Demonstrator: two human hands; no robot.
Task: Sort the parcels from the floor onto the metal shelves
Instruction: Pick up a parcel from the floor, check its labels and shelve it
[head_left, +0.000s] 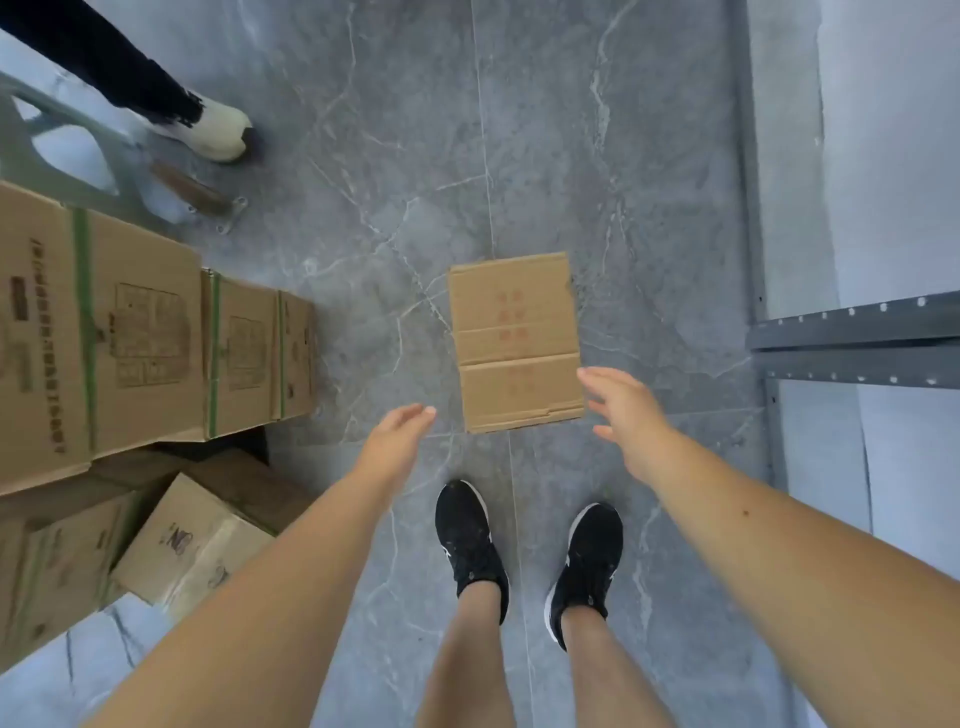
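A brown cardboard parcel (517, 338) with faint red print lies flat on the grey marble floor, just ahead of my feet. My left hand (395, 441) hovers to its lower left, fingers apart, holding nothing. My right hand (626, 415) reaches beside the parcel's lower right corner, fingers spread, not gripping it. The grey metal shelf (852, 332) stands at the right edge, its perforated beam at hand height.
Stacked cardboard boxes (130, 338) with green tape fill the left side, with more tipped boxes (182, 545) below them. Another person's leg and white shoe (218, 130) stand at the upper left near a metal frame foot (208, 202). My black shoes (470, 535) are below the parcel.
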